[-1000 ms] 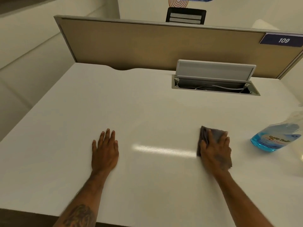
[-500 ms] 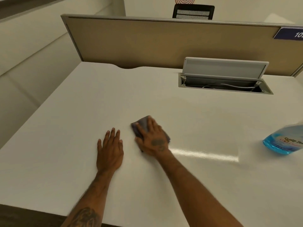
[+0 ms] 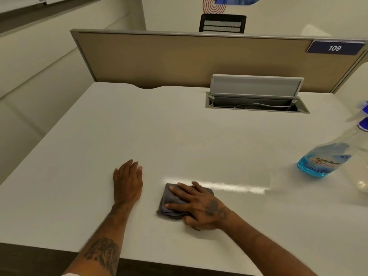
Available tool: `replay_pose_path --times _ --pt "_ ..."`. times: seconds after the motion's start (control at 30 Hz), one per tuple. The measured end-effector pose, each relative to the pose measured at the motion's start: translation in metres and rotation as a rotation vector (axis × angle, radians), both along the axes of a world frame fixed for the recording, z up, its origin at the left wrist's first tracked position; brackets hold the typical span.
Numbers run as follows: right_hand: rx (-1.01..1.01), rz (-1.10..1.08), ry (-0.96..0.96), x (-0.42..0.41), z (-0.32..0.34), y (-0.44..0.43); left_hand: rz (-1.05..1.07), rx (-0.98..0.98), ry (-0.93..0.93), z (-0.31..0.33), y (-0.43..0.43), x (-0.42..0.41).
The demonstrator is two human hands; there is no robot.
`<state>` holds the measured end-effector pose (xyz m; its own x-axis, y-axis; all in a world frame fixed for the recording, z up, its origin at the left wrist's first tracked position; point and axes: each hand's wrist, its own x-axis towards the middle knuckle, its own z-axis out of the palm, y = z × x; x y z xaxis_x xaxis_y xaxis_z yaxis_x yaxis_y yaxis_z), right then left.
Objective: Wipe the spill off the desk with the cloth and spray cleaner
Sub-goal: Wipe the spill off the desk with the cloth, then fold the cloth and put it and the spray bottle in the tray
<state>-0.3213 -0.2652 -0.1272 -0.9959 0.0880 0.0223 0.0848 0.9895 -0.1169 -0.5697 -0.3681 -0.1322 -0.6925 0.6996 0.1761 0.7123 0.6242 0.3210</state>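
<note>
A folded grey cloth (image 3: pixel 169 202) lies on the white desk (image 3: pixel 179 136) near its front edge. My right hand (image 3: pixel 199 206) presses flat on top of the cloth, fingers spread and pointing left. My left hand (image 3: pixel 127 182) rests palm down on the desk just left of the cloth, holding nothing. A clear spray bottle of blue cleaner (image 3: pixel 326 158) stands at the right edge of the desk, its trigger head partly cut off by the frame. A shiny wet-looking streak (image 3: pixel 229 186) runs rightward from the cloth. No distinct spill shows.
An open cable tray (image 3: pixel 256 104) with its grey lid raised is set into the back of the desk. A tan partition (image 3: pixel 179 60) with a "109" sign closes off the rear. A pale smudge (image 3: pixel 361 185) sits at the far right.
My right hand slid the cloth from the right side leftward to beside my left hand, then back toward me and slightly right. My left hand stayed put.
</note>
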Motion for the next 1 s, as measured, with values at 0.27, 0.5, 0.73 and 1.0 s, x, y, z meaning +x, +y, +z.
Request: replay_pose_path --times 0.27,0.5,0.73,1.0 --pt "-0.043 -0.268 -0.117 0.071 0.022 0.02 -0.015 0.049 -0.236 0.025 0.021 0.088" --pt "-0.346 -0.74 -0.11 0.093 0.045 0.022 -0.034 -0.154 -0.468 0.043 0.037 0.172" --pt "-0.655 -0.97 -0.077 0.095 0.052 0.013 0.0 -0.112 -0.661 0.049 0.043 0.189" --pt "-0.944 -1.129 0.029 0.13 0.055 0.025 -0.048 -0.007 -0.873 0.071 0.05 0.216"
